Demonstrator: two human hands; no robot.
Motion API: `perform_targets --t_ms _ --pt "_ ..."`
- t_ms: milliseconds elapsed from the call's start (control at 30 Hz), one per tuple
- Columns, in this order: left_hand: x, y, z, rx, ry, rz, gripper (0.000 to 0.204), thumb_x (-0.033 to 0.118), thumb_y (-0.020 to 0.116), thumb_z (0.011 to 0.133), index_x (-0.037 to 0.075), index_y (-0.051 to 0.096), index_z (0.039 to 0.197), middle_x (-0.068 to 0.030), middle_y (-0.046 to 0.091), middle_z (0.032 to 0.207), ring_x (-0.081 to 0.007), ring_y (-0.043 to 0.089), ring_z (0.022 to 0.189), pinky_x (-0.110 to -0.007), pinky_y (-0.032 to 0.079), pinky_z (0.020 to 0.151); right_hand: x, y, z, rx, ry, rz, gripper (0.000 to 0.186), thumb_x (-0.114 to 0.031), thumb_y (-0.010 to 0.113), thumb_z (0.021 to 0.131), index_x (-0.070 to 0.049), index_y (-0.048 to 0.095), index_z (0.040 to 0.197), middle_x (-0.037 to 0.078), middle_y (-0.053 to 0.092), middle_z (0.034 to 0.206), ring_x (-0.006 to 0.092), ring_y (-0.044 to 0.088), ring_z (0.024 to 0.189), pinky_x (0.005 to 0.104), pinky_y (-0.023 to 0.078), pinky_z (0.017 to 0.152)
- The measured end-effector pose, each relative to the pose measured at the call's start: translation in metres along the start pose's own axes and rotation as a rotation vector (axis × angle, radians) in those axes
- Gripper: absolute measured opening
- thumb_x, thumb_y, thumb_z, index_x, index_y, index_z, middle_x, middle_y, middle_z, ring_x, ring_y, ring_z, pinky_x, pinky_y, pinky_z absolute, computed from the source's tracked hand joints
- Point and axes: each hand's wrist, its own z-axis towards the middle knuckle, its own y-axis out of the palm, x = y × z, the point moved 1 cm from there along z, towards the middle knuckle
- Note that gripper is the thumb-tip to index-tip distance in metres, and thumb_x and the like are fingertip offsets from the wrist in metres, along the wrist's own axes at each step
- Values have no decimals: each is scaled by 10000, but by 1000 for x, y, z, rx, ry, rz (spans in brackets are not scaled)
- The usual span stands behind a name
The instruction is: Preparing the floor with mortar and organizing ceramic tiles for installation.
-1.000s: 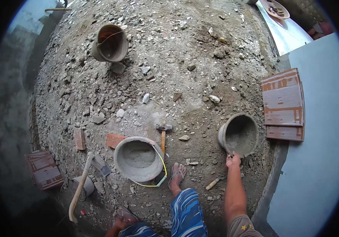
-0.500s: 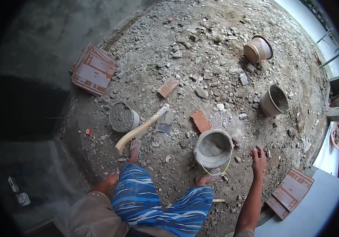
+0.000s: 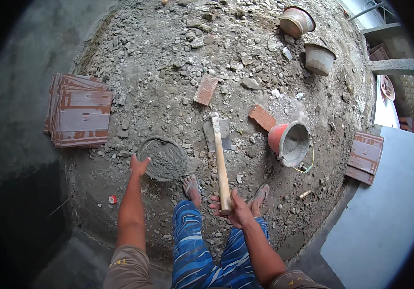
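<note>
Two bare hands reach over stony ground (image 3: 260, 62): the left hand (image 3: 140, 167) at the rim of a mortar-filled bucket (image 3: 163, 180) near the left foot (image 3: 191, 189), its grip impossible to tell; the right hand (image 3: 239, 215), fingers spread, beneath the end of a wooden-handled hoe (image 3: 222, 168), between that vessel and a red bucket (image 3: 276, 137).

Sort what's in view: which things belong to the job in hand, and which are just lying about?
Likely in use:
bucket of grey mix, left hand at its rim
hoe, right hand at its handle end

Apparently lying about:
red bricks
tile stacks
two far buckets
red bucket (unclear)
</note>
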Motion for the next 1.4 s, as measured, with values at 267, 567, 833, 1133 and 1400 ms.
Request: perform_targets --t_ms 267,567,833,1133,1400 --pt "46 28 -56 -336 35 -703 289 242 768 868 92 548 755 52 496 657 -82 450 580 -288 372 537 -72 68 -22 192 -143 -453 143 -134 681 867 -29 584 872 46 591 667 137 558 502 301 434 443" --pt "62 6 -50 -372 -146 -385 416 455 711 882 92 556 751 16 453 667 -119 400 567 -333 311 508 -171 11 -303 137 -195 -305 178 -113 681 854 -1 593 960 40 591 723 132 569 557 293 467 517" --pt "192 46 -85 -343 -266 -185 417 459 733 867 64 612 921 -25 521 751 -155 416 523 -327 321 462 -320 -43 -443 372 -307 -300 520 -129 771 738 58 579 1184 52 599 721 147 592 561 275 463 518" --pt "347 80 -135 -391 -72 -254 353 381 693 920 104 559 749 32 454 631 -100 404 549 -293 333 518 -559 -127 -213 247 -653 -188 268 -163 690 847 -15 562 1030 13 568 694 97 539 523 262 433 479" --pt "467 151 -130 -511 195 -290 421 385 697 920 125 499 655 49 445 626 -76 411 611 -291 327 543 -632 -130 -33 498 -534 -136 157 -213 687 880 -72 621 863 16 588 664 113 552 499 294 454 441"
